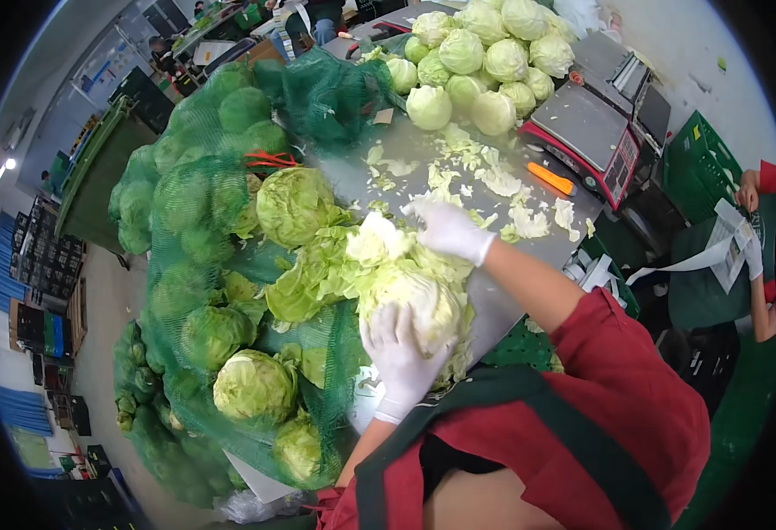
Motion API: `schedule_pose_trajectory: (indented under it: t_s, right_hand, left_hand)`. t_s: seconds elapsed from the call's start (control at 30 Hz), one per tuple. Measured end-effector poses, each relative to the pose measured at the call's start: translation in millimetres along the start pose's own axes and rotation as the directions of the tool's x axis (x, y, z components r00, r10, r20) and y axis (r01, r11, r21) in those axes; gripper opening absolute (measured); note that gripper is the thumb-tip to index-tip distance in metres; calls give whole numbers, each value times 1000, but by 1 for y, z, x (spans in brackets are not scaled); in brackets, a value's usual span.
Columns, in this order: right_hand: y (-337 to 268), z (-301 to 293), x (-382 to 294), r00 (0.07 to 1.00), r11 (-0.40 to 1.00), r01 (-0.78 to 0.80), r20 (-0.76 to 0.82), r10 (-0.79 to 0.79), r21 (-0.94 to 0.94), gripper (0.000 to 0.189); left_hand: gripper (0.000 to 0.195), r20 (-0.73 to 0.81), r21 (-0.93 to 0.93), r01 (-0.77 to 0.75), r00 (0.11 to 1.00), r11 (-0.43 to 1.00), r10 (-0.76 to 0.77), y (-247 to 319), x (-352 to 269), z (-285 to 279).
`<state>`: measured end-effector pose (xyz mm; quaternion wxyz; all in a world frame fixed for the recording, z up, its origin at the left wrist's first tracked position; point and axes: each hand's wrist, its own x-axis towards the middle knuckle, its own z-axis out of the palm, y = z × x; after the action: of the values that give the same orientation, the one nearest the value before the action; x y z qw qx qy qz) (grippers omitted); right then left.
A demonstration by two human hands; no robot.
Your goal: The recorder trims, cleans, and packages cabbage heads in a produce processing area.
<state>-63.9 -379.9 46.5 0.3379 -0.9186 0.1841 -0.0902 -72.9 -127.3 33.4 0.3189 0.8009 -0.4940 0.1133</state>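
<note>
A pale, trimmed cabbage head (421,306) lies in front of me on a heap of loose leaves. My left hand (401,358), in a white glove, grips its near side. Just beyond it, my gloved right hand (453,228) hovers by torn outer leaves (378,242), fingers apart and apparently holding nothing; its palm is hidden. An untrimmed cabbage (295,207) sits left of the leaves. Nearer to me, another cabbage (255,385) rests at the mouth of a green mesh sack (182,291) filled with several more.
Peeled cabbages (487,63) are piled at the table's far end. A red-edged scale (583,129) stands right of them, with an orange-handled knife (551,179) beside it. Leaf scraps litter the metal table (341,159). At right, another person's hands hold a paper sheet (725,245).
</note>
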Motion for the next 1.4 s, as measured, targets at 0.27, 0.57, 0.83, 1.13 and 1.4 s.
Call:
schedule_pose_trajectory:
  t_s: [0.27,0.57,0.83,1.13,1.4]
  right_hand:
    - [-47,-6,-28,890,925,352,357,-283,-145,40]
    - [-44,32,18,746,851,514,544,-384,-104,37]
    - [-38,66,44,808,927,373,479,-343,35,38]
    - [-37,37,13,975,961,194,69,-211,195,43]
    - [23,114,-20,967,995,66,251,-46,-71,38]
  left_hand:
    - [79,52,-58,-135,989,989,138,15,-4,6]
    - [61,-114,-167,-65,992,984,46,-2,-5,11]
    - [71,-162,-107,-50,986,993,33,-25,-11,8]
    - [76,-194,-76,-115,976,990,98,-21,-40,0]
    - [78,-247,-298,-71,969,952,-6,-59,-87,-3]
